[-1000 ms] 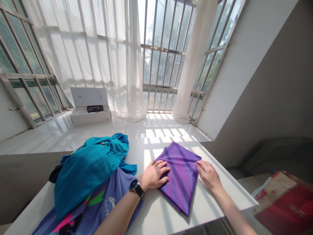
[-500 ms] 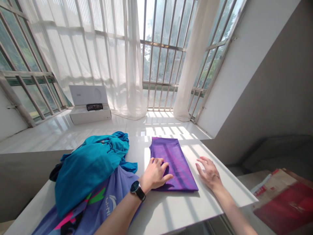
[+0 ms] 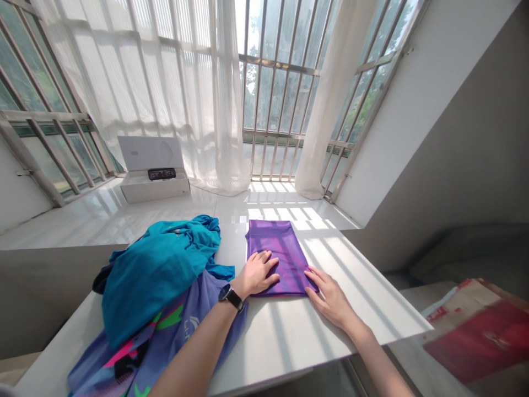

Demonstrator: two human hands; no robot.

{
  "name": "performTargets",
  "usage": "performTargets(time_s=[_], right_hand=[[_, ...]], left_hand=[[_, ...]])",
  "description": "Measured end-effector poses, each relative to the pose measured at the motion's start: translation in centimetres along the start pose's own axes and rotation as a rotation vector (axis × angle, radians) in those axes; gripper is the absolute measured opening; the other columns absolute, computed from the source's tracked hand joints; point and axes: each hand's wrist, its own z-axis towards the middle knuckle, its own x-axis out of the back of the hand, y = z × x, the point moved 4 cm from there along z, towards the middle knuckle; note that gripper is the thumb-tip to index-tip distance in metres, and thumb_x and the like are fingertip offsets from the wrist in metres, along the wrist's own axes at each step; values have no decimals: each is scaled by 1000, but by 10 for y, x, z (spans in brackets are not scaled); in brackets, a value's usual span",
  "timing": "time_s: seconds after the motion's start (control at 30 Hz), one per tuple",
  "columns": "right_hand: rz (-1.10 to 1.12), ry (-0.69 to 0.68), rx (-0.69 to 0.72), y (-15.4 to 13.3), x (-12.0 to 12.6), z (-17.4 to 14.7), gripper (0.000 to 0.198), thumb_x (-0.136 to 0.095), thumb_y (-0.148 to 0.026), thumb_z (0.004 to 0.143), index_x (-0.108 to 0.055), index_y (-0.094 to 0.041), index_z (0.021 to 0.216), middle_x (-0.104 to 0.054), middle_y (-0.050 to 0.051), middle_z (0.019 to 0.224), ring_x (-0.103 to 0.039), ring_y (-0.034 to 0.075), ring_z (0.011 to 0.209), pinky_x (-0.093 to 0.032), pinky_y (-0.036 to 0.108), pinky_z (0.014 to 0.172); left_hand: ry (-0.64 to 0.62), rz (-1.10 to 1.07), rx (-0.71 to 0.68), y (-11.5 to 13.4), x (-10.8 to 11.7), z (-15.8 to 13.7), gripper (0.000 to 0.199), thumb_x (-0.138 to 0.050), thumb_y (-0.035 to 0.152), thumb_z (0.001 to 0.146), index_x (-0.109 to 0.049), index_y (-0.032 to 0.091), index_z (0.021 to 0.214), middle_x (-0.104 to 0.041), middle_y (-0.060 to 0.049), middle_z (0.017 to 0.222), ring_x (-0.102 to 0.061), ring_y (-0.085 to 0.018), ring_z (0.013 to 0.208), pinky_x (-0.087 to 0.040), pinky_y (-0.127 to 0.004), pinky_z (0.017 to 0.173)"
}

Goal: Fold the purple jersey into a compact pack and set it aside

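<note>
A purple shirt (image 3: 281,237), folded into a neat rectangle, lies flat on the white table (image 3: 351,275). My left hand (image 3: 257,274), with a dark watch (image 3: 231,298) on its wrist, rests on the shirt's near left part, fingers spread. At the near right corner, my right hand (image 3: 326,295) touches the shirt's edge with its fingertips, thumb and fingers apart. Left of my left hand is a crumpled teal shirt (image 3: 157,275), heaped partly over a lavender patterned shirt (image 3: 165,336) that drapes toward the table's front edge.
An open white box (image 3: 155,187) holding a dark device (image 3: 162,174) stands on the window ledge (image 3: 82,220). Sheer curtains (image 3: 185,99) hang before the barred windows. Beyond the table's right edge lies a red and tan paper bag (image 3: 479,336).
My right hand has moved left, from the bare table onto the purple shirt's corner. The purple shirt has shifted a little away and left, with my left hand still on it.
</note>
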Motion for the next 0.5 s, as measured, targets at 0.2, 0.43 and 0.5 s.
performTargets(time_s=[0.2, 0.43, 0.5], right_hand=[[8, 221, 34, 3, 8, -5, 31, -49, -36, 101, -68, -22, 121, -67, 13, 129, -64, 28, 121, -54, 48, 104], [-86, 267, 288, -47, 2, -2, 15, -59, -21, 94, -70, -25, 105, -69, 10, 114, -65, 27, 106, -56, 44, 93], [-75, 213, 261, -50, -5, 2, 13, -59, -19, 94, -70, -24, 99, -70, 8, 108, -66, 24, 100, -56, 41, 89]], left_hand=[[106, -252, 101, -26, 24, 0, 21, -55, 28, 96, -72, 19, 104, -74, -8, 103, -68, -22, 96, -52, -32, 88], [-234, -454, 94, -16, 31, -6, 14, -76, 32, 77, -75, 18, 78, -68, 0, 70, -61, -14, 65, -41, -23, 57], [-274, -389, 99, -8, 31, -8, 16, -78, 35, 76, -75, 19, 80, -69, 1, 70, -61, -15, 66, -39, -23, 57]])
